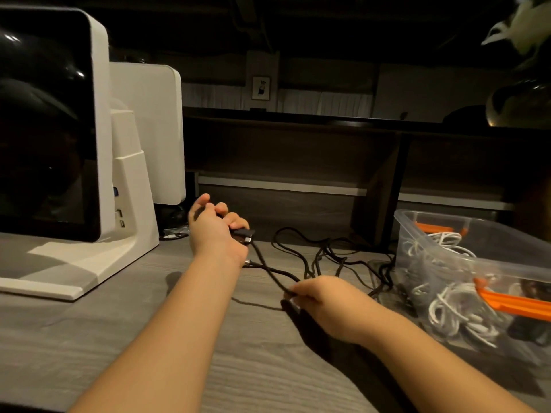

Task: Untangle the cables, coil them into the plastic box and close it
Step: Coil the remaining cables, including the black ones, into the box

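A tangle of black cables (328, 257) lies on the grey wooden table between my hands and the plastic box. My left hand (214, 231) is raised at the centre left and grips the plug end of a black cable, with connectors sticking out by its fingers. My right hand (325, 302) is lower and to the right, pinching the same black strands close to the tabletop. The clear plastic box (432, 251) with orange latches stands open at the right and holds several coiled white cables (453, 311).
A white stand with a dark screen (53, 129) fills the left side of the table (149, 338), with a second white panel behind it. Dark shelving runs along the far side. A small cable end lies near the stand's base.
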The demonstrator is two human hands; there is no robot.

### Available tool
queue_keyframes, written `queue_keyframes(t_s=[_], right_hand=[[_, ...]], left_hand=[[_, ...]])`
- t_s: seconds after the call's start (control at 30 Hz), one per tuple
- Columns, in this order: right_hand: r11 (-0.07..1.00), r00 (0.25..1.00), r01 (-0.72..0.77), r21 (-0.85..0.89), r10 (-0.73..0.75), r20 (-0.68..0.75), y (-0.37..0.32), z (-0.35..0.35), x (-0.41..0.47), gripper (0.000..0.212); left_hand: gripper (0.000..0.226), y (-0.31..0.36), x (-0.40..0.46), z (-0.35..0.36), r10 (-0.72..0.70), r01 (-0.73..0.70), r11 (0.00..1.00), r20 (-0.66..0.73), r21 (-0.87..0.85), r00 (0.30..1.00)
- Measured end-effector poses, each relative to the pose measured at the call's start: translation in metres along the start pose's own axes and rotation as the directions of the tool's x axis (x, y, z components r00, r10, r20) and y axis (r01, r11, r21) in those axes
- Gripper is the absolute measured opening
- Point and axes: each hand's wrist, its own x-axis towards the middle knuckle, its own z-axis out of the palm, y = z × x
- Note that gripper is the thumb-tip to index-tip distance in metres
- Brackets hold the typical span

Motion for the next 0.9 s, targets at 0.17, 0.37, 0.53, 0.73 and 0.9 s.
queue_keyframes(t_s=[0.17, 0.37, 0.53, 0.73, 0.9], right_hand=[[0.977, 0.980, 0.199, 0.079, -0.199, -0.012, -0.003, -0.010, -0.015, 0.003], [0.860, 0.876, 0.305, 0.410, -0.085, -0.474, 0.017, -0.015, -0.012, 0.019], [0.814, 0.809, 0.297, 0.500, 0.063, -0.584, 0.026, -0.015, -0.006, 0.020], [0.614, 0.853, 0.311, 0.726, 0.156, -0.498, 0.027, -0.020, -0.007, 0.023], [0.404, 0.892, 0.282, 0.870, 0.223, -0.393, 0.028, -0.020, -0.006, 0.023]], left_hand=[[0.019, -0.003, 0.001, -0.003, 0.234, -0.371, 0.459, 0.293, 0.807, 0.927], [0.051, -0.016, -0.020, -0.003, -0.515, -0.202, 0.254, 0.309, 0.946, 0.800], [0.025, -0.022, -0.035, -0.004, -0.844, -0.203, 0.136, 0.220, 0.970, 0.489], [0.010, -0.027, -0.044, -0.008, -0.894, -0.010, 0.160, 0.149, 0.987, 0.421], [0.018, -0.035, -0.049, -0.011, -0.902, 0.058, 0.253, 0.214, 0.966, 0.375]])
